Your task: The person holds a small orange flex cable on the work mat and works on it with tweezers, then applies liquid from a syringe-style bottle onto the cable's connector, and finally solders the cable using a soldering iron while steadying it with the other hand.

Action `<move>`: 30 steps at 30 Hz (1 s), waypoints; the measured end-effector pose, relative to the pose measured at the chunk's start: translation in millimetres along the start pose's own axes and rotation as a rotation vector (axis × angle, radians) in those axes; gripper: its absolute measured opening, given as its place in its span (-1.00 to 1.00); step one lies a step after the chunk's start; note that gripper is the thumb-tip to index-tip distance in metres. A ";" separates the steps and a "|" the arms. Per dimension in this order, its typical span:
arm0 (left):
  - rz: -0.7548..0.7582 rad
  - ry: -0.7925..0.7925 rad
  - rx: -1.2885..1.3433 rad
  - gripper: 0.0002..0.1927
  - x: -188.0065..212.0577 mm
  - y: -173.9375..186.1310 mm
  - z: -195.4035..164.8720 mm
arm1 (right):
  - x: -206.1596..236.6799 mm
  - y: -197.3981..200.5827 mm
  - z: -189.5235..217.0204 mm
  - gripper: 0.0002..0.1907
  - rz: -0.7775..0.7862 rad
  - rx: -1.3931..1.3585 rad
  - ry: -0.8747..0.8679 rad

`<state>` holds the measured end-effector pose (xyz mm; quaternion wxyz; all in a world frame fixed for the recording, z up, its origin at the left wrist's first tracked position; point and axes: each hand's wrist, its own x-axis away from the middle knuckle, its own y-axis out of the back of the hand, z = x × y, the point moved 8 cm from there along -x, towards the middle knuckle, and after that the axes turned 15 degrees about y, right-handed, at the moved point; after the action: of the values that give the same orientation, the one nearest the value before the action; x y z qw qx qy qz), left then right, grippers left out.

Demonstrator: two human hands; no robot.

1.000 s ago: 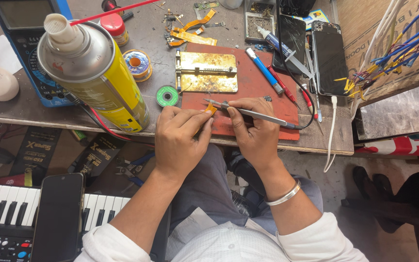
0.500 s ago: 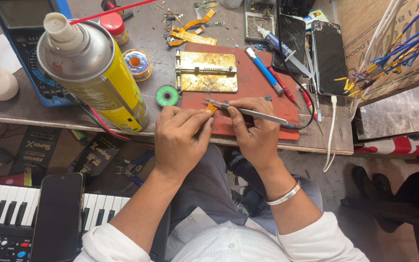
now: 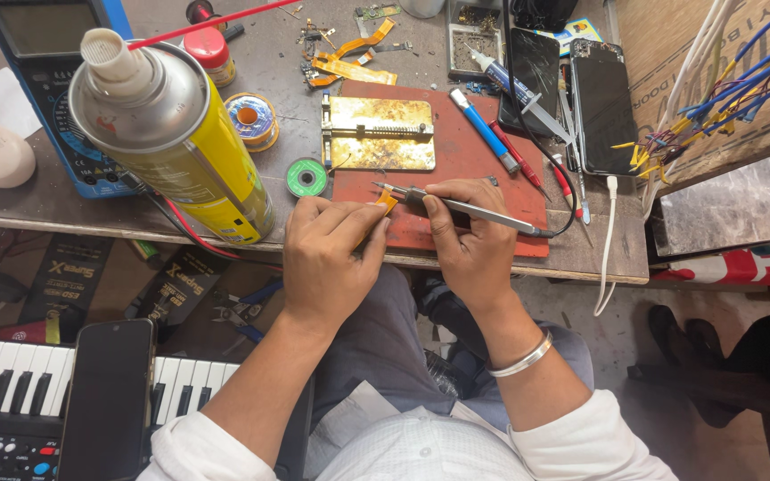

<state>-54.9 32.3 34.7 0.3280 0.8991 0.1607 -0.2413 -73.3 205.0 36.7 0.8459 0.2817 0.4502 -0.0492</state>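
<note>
Nothing has shifted on my desk (image 3: 64, 209) over the last second: the yellow spray can (image 3: 176, 147) stands left. My left hand (image 3: 331, 258) still pinches the orange flex strip (image 3: 388, 201) on the red mat (image 3: 492, 191); my right hand (image 3: 470, 240) stays closed around the soldering iron (image 3: 465, 207), tip beside the strip.

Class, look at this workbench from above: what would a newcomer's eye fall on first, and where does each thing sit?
A big yellow spray can looms at the upper left, a thin red straw jutting from its nozzle. At the centre, the left hand pinches a small orange strip while the right hand holds a slim soldering iron over a red mat. A keyboard lies at the lower left.
</note>
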 end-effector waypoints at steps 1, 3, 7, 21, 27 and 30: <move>0.000 0.001 0.000 -0.83 0.1 0.1 -0.1 | 0.1 0.2 -0.3 -0.92 -0.003 -0.001 0.000; 0.002 0.003 -0.003 -0.82 0.2 0.1 -0.1 | 0.1 0.3 0.0 -0.92 -0.001 0.003 0.010; 0.004 0.001 -0.003 -0.82 0.3 0.3 0.0 | 0.5 0.7 0.0 -0.91 -0.009 -0.001 0.018; 0.002 -0.018 0.182 -0.79 -1.3 7.9 2.7 | 3.0 4.9 -6.3 -0.91 -0.056 -0.035 -0.033; 0.001 0.002 0.191 -0.78 -1.6 8.0 5.2 | 8.9 5.9 -13.4 -0.91 -0.106 -0.132 -0.079; 0.001 0.004 0.190 -0.79 -1.2 7.8 6.1 | 12.7 5.6 -18.7 -0.90 -0.119 -0.179 -0.107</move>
<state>-54.4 22.4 35.3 0.2409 0.9267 0.1374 -0.2535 -77.7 221.6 21.0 0.8861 0.1749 0.4228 -0.0737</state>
